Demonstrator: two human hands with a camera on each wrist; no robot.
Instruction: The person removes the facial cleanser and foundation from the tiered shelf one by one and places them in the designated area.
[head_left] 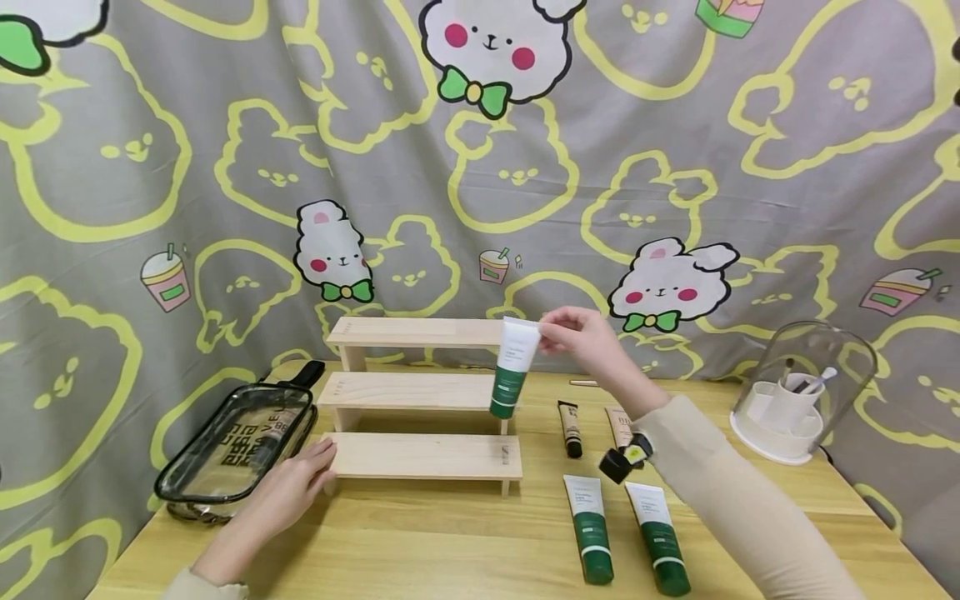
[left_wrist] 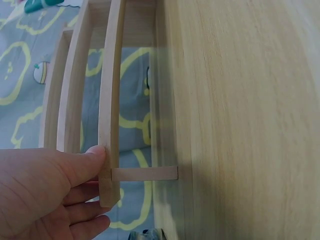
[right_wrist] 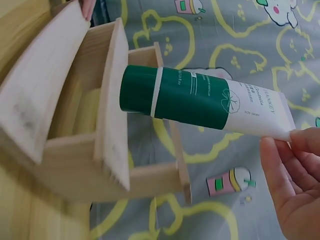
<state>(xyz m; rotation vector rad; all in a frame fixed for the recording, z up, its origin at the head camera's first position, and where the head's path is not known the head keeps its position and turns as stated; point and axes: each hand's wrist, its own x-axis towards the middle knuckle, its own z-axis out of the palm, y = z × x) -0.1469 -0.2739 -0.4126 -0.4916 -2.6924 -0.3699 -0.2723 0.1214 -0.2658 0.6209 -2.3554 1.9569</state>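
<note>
My right hand (head_left: 576, 335) pinches a green-and-white squeeze tube (head_left: 514, 367) by the corner of its flat white end. The tube hangs cap down in front of the right ends of the middle and top steps of a three-step wooden shelf (head_left: 420, 457). In the right wrist view, the thumb and fingers meet on the white end of the tube (right_wrist: 200, 100). My left hand (head_left: 288, 483) holds the left end of the lowest step; in the left wrist view, its thumb presses the board (left_wrist: 111, 120) and the other fingers curl behind it.
Two similar green-and-white tubes (head_left: 591, 529) lie at the front right. Behind them lie a small beige tube with a black cap (head_left: 571, 429) and a pink tube (head_left: 619, 425). A clear black-trimmed pouch (head_left: 238, 442) lies left; a domed organizer (head_left: 776, 417) stands right.
</note>
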